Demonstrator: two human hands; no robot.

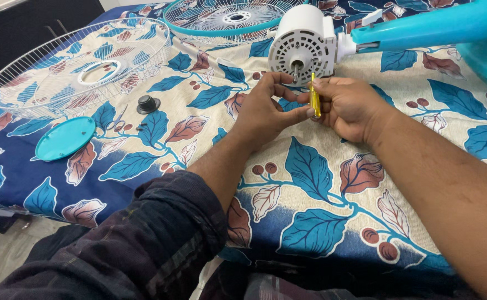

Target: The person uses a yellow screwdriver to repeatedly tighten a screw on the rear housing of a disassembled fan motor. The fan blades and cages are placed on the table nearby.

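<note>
A white fan motor housing [304, 41] lies on its side on the leaf-patterned cloth, its shaft facing me, joined to a turquoise fan stand [438, 25]. My right hand [351, 108] grips a small yellow-handled screwdriver [314, 94] just below the motor's front. My left hand [265, 108] is right beside it, thumb touching the screwdriver's lower end and fingers curled near the motor shaft.
A white wire fan guard [74, 66] lies at the far left, and a turquoise-rimmed guard [226, 16] at the back. A round turquoise cap [65, 138], a black knob [148, 104] and small scissors [118, 121] lie on the cloth [310, 178] at left.
</note>
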